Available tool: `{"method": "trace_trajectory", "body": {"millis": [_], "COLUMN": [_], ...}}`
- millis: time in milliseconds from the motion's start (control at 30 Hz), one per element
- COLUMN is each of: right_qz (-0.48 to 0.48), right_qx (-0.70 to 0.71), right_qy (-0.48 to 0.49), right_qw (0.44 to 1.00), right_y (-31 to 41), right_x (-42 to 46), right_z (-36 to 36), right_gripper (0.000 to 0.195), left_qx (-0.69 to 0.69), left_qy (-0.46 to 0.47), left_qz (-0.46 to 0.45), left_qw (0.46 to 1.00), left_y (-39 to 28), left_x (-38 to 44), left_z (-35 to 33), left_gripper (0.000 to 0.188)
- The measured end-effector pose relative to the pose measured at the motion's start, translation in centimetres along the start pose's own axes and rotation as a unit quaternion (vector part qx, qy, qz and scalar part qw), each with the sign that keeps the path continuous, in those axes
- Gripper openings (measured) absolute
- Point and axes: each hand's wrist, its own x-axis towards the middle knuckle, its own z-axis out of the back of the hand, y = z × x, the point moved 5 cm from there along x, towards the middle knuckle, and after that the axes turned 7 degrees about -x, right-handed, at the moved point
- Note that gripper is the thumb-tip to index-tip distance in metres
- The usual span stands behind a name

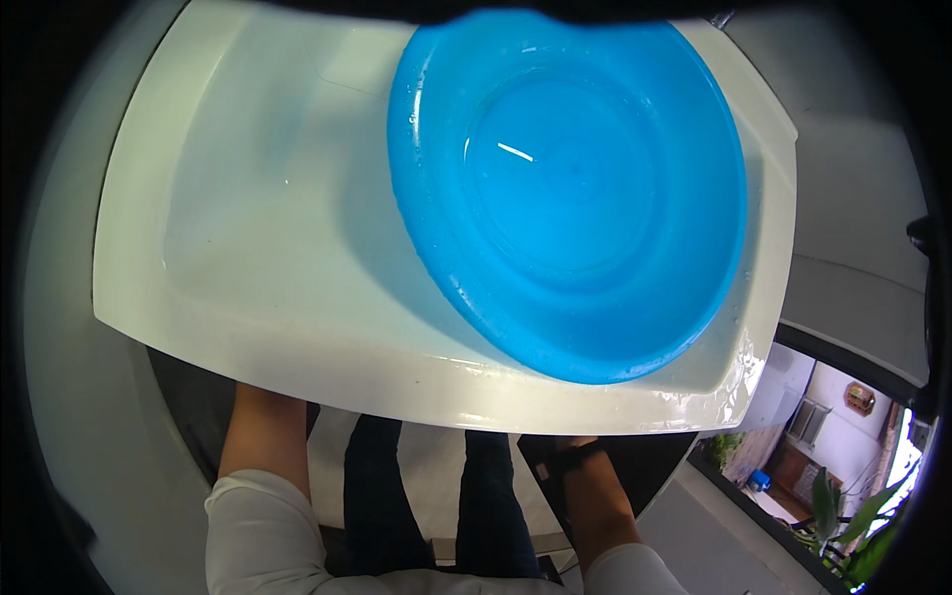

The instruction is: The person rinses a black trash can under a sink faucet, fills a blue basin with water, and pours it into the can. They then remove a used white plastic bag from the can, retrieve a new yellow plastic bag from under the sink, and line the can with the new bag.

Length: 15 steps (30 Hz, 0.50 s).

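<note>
Both of my hands are out of sight below the front edge of a white basin (pixel 297 297); only my forearms show, reaching down and under it, with a dark band on the right wrist. Before me a round blue plastic tub (pixel 580 312) rests tilted in the right part of the basin, its rim near the front ledge. Clear water seems to lie in the tub's bottom, with a bright streak of reflected light on it. Drops cling to the tub's rim. What my hands touch cannot be seen.
Dark open cabinet doors (pixel 632 476) stand beneath the basin, near my forearms. My legs in dark trousers are between them. A window opening (pixel 803 446) with green leaves is at the lower right. Grey-white walls flank the basin.
</note>
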Motion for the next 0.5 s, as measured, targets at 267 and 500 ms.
{"method": "trace_trajectory", "body": {"millis": [267, 500], "right_qz": [0.002, -0.142], "right_qx": [0.037, 0.319], "right_qy": [0.014, 0.129], "right_qw": [0.999, 0.928], "right_y": [-0.1, -2.8], "right_x": [-0.4, -7.2], "right_z": [-2.4, -0.3], "right_gripper": [0.04, 0.04], "left_qx": [-0.002, 0.001], "left_qy": [0.004, 0.011], "left_qz": [0.002, -0.001], "left_qw": [1.0, 1.0], "left_y": [0.2, 0.1], "left_x": [-0.9, -1.3], "left_z": [0.5, 1.2], "left_gripper": [0.036, 0.036]}}
